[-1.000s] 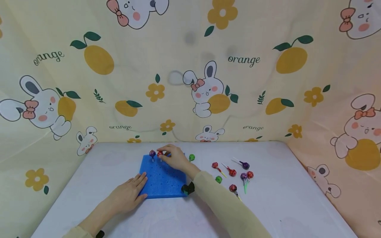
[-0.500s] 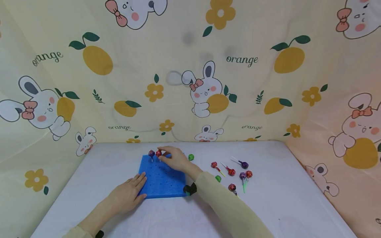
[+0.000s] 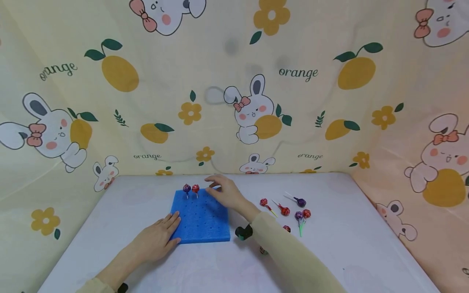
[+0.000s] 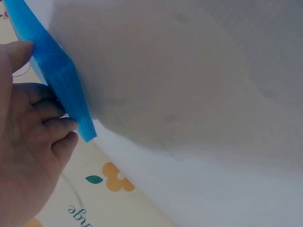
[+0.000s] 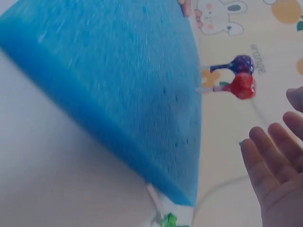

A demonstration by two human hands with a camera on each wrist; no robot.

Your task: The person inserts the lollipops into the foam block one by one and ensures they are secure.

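Observation:
A blue foam board [image 3: 205,224] dotted with small holes lies on the table. My left hand [image 3: 155,240] rests on its left edge with the fingers extended; the left wrist view shows the fingers against the foam's side. Near the far left corner, a purple lollipop [image 3: 187,188] and a red lollipop [image 3: 196,189] stand upright side by side, sticks in the foam. Just right of the red one, my right hand [image 3: 230,194] hovers above the board's far edge, fingers loosely spread and holding nothing. In the right wrist view the red lollipop [image 5: 243,86] is apart from the fingers.
Right of the board lie several loose lollipops, among them a purple one [image 3: 301,202] and a red one [image 3: 284,211]. The right sleeve [image 3: 289,252] covers part of that area. A green lollipop [image 5: 169,220] lies beside the board in the right wrist view.
My right hand has let go of the red lollipop, which stays standing in the foam, and has moved right and slightly up. The left hand has stayed on the board.

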